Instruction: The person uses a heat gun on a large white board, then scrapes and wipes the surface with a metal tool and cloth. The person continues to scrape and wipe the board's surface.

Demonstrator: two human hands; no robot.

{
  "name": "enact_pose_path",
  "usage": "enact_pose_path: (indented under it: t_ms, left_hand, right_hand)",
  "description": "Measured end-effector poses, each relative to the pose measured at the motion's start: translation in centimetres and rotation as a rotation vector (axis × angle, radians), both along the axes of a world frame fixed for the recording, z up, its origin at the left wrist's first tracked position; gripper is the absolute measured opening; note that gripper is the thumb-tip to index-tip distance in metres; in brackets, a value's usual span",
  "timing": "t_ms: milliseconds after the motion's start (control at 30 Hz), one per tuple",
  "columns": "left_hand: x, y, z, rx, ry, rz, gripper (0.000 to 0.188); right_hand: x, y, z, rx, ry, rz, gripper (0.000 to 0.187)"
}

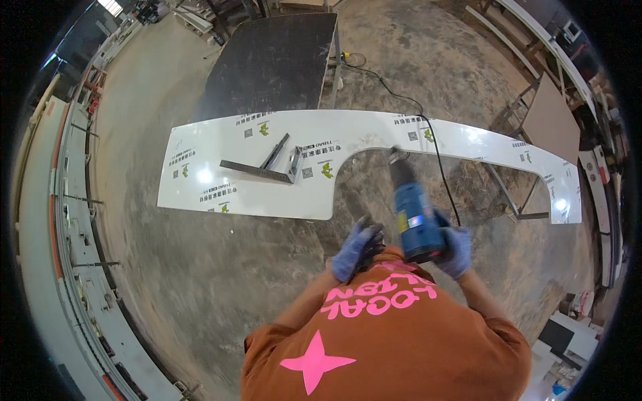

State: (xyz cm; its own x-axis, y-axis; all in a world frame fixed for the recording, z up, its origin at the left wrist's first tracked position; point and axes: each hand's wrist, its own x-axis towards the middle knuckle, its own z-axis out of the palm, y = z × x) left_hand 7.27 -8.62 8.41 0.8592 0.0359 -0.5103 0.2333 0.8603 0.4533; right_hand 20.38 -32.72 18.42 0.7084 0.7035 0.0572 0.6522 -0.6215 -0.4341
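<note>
My right hand (456, 248), in a blue-grey glove, grips the rear of a blue power tool (416, 217) with a dark nose. The nose points away from me, near the inner curved edge of a long white panel (251, 194). My left hand (358, 252), gloved too, is curled close to my chest, left of the tool. Something dark shows at its fingers; whether it is a held thing or part of the glove is unclear. Dark angled metal pieces (257, 170) lie on the panel's wide left part.
A black cord (438, 154) crosses the panel toward the tool. Beyond the panel stands a dark-topped table (271, 60). A metal stand (511, 194) shows under the panel's narrow right arm. Long boards (43, 200) line the left side; a brown board (552, 120) leans at right.
</note>
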Motion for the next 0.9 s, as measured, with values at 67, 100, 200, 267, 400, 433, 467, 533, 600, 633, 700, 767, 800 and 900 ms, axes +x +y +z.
enact_pose_path:
  t_ms: [67,100,200,267,400,433,467,533,600,633,700,767,800,900]
  left_hand:
    - [2.1,-1.8,2.5,0.050,0.003,-0.007,0.073]
    - [2.9,-2.4,3.1,0.050,-0.061,0.007,0.074]
    - [3.1,-2.9,3.0,-0.052,-0.099,0.008,0.070]
    - [3.0,-3.4,2.3,0.002,-0.123,0.041,0.073]
    - [3.1,-3.8,0.9,-0.020,-0.127,0.069,0.073]
    - [3.0,-3.9,0.6,-0.061,-0.112,0.074,0.073]
    - [2.9,-4.0,0.4,-0.112,-0.075,0.071,0.072]
    - [2.6,-3.9,0.1,-0.107,-0.079,0.083,0.072]
    - [2.5,-3.4,-0.1,-0.165,-0.077,0.050,0.072]
    - [2.4,-3.1,-0.3,-0.222,-0.082,0.020,0.073]
    - [2.8,-2.7,-0.8,-0.175,-0.069,0.017,0.074]
    - [3.6,-3.2,-1.1,0.033,-0.030,0.069,0.077]
    - [3.8,-3.4,-1.2,0.119,0.026,0.096,0.076]
    - [3.7,-3.7,-2.1,0.247,0.151,0.165,0.075]
  right_hand:
    - [-1.5,1.5,-0.2,-0.111,0.067,0.119,0.050]
    - [-1.8,1.6,0.1,-0.060,0.092,0.182,0.049]
    - [0.1,1.5,-0.2,-0.134,0.236,0.151,0.059]
    - [1.6,0.9,-0.8,-0.227,0.291,0.191,0.062]
    - [3.5,0.6,-2.2,-0.088,0.386,0.267,0.059]
    - [3.9,0.9,-2.5,-0.110,0.398,0.314,0.057]
    - [4.2,1.2,-2.6,-0.130,0.410,0.359,0.056]
    - [4.3,1.8,-2.6,-0.113,0.466,0.409,0.054]
    - [3.9,2.4,-2.5,-0.043,0.552,0.417,0.053]
    - [3.7,2.6,-2.5,-0.061,0.508,0.412,0.051]
    - [3.2,2.8,-3.0,-0.096,0.396,0.420,0.047]
    - [2.4,3.3,-4.9,-0.112,0.266,0.346,0.049]
    - [2.0,3.6,-6.2,-0.088,0.188,0.329,0.050]
    - [1.5,3.7,-10.8,-0.084,0.401,0.167,0.060]
